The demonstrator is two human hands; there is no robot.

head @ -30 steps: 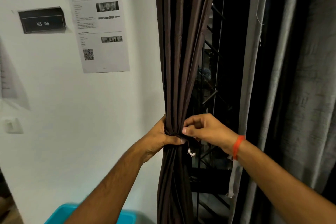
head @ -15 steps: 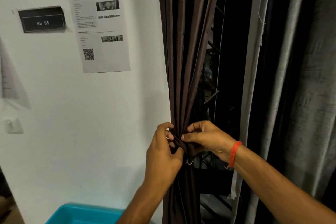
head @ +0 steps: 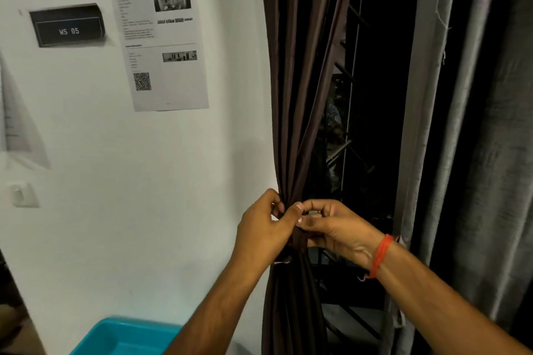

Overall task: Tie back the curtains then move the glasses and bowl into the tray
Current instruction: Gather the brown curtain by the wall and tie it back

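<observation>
A dark brown curtain (head: 300,95) hangs gathered into a narrow bundle beside the window. At waist height a matching brown tie band (head: 298,242) wraps the bundle. My left hand (head: 264,228) grips the bundle and band from the left. My right hand (head: 331,228), with an orange thread on the wrist, pinches the band from the right, and the fingertips of both hands meet at the front of the bundle. A turquoise tray (head: 124,337) shows at the bottom left. Glasses and bowl are out of view.
A grey curtain (head: 476,153) hangs on the right of the dark window with its metal grille (head: 349,138). The white wall on the left carries a printed sheet (head: 161,40), a black "WS 05" sign (head: 69,26) and a switch (head: 23,194).
My left hand came round from gripping the bundle's side to its front, and both hands closed together on the tie band. The view shifted slightly left.
</observation>
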